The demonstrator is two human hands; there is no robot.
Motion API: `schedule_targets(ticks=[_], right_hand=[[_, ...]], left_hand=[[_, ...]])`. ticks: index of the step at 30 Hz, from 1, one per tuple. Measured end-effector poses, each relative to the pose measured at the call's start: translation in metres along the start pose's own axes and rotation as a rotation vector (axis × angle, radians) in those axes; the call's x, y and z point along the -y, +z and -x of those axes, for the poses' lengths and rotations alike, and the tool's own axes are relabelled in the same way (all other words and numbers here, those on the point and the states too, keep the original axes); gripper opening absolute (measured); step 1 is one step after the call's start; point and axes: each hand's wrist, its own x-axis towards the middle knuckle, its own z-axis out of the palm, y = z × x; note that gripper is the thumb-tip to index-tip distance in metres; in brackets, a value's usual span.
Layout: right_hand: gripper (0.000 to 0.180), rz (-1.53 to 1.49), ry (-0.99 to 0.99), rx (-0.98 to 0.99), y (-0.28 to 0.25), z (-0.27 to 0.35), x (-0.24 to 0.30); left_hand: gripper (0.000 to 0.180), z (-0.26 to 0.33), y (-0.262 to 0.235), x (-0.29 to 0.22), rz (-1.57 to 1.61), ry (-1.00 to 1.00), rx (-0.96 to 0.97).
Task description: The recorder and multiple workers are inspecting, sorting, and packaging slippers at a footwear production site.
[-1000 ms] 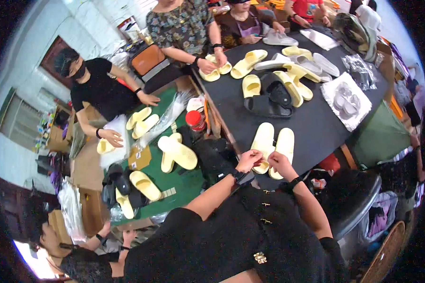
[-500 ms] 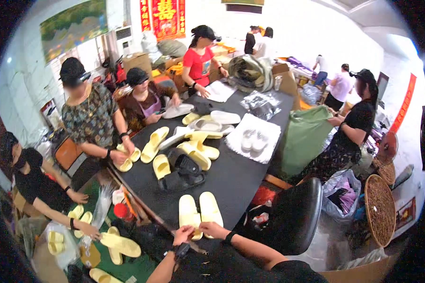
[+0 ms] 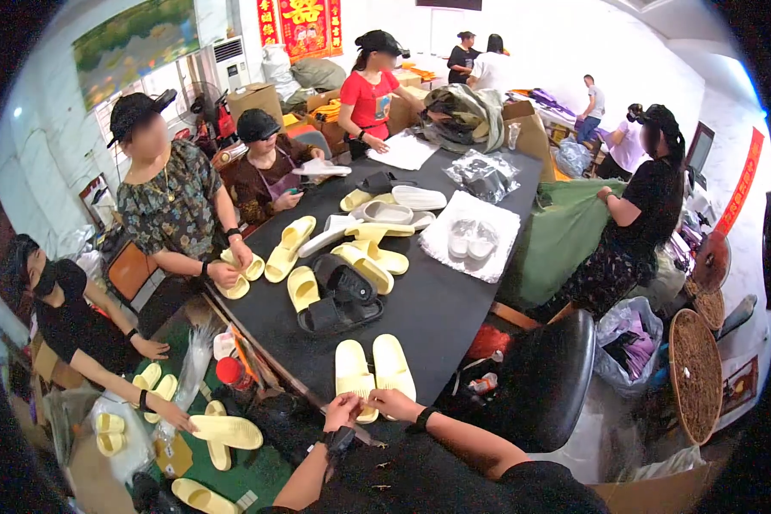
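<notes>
A pair of pale yellow slippers lies side by side at the near end of the black table, a left slipper (image 3: 351,360) and a right slipper (image 3: 392,358), soles down. Over their near ends, by the straps, my left hand (image 3: 343,413) and my right hand (image 3: 394,403) meet with fingers pinched. What sits between the fingertips is too small to make out. Farther up the table is a pile of yellow slippers (image 3: 364,264), with grey slippers (image 3: 384,212) and black sandals (image 3: 344,295) among them.
The black table (image 3: 437,317) stretches away from me. White sheets (image 3: 467,236) carry a light pair at its right. A black chair (image 3: 548,385) stands close on my right. Across the left edge a co-worker (image 3: 176,201) handles yellow slippers; another person's hand (image 3: 176,415) touches slippers lower left.
The view has shifted slightly. My hands stay together at the slippers. The seated co-worker now holds a light slipper raised above the table edge. The green cloth at right has been lowered.
</notes>
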Motion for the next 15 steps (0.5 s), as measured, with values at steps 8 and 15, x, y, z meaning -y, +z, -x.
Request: schedule_targets(ticks=[8, 15], right_hand=[[0.021, -0.032, 0.0, -0.04, -0.002, 0.003, 0.015], [0.023, -0.031, -0.005, -0.024, -0.002, 0.002, 0.009]], left_hand=[[0.013, 0.001, 0.002, 0.005, -0.038, -0.04, -0.032], [0.015, 0.003, 0.002, 0.005, -0.088, 0.024, -0.017]])
